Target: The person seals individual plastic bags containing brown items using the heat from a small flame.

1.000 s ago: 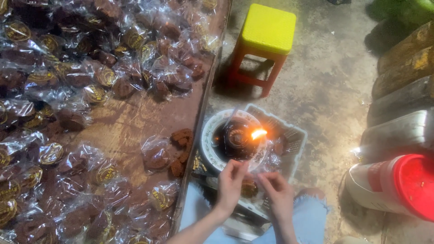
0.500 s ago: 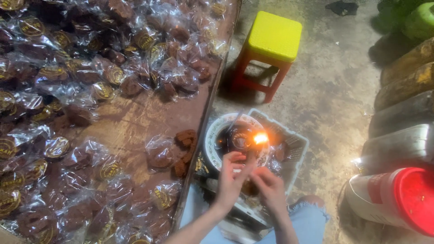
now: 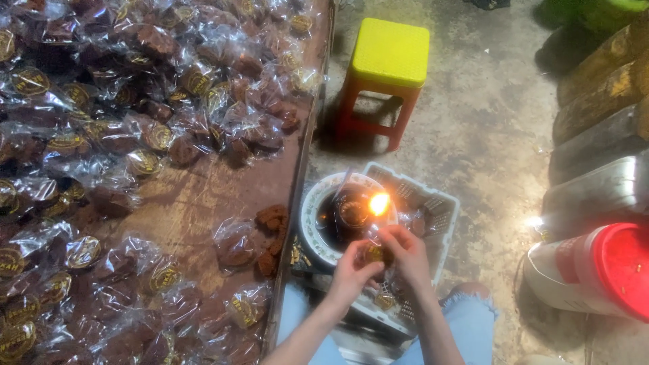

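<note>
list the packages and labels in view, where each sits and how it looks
Wrapped brown cakes: piled across the table on the left, clear crinkly plastic.
Round labels: on many wraps, gold and dark.
Small clear packet: held by both hands beside the flame, brown piece inside.

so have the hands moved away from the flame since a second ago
No. Both the left hand and right hand stay just below the flame over the bowl.

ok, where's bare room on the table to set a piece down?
Bare brown tabletop between the upper heap of wrapped pieces and the lower heap, left of the loose unwrapped pieces. Elsewhere crowded. Both hands work at the flame, off-table.
</note>
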